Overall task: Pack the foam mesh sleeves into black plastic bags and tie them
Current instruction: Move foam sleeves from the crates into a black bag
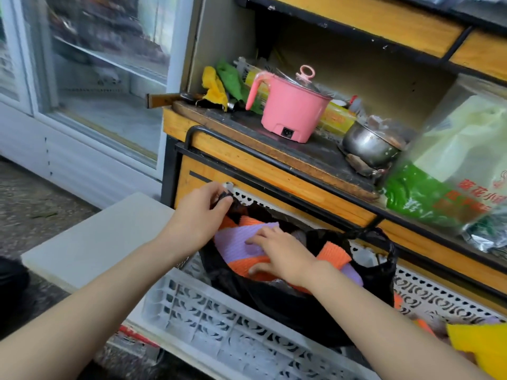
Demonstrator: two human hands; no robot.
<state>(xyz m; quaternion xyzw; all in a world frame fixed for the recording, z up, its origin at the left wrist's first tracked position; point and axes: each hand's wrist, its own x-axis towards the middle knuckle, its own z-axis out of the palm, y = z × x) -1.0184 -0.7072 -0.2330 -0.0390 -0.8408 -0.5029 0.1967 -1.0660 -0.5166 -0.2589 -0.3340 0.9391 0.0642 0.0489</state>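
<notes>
The step in hand, as I judge it, is to press the load down so that the bag can be closed. To do it well, the person should hold the rim high and tight with one hand and push with a flat palm, not with the fingertips, because the foam is springy and will rise again. It is better to push the air out slowly toward the open side, and to leave enough free plastic at the top for a knot. The left hand (201, 208) is raised near the front edge of the counter (247, 149), below the pink electric pot (290, 111). Its thumb and fingers are closed in a pinch on the upper rim of the black plastic bag (288, 305). The right hand (279, 255) lies spread, with fingers nearly straight, on top of the foam mesh sleeves (236, 242); it grips nothing and only presses. The sleeves, purple and orange, are inside the bag and fill it up to the mouth, directly under the right palm and just below the left hand. The bag itself sits in a white plastic crate (219, 325). Its second handle (385, 248) stands free on the far right side, apart from both hands, and will have to be taken for the tying.
</notes>
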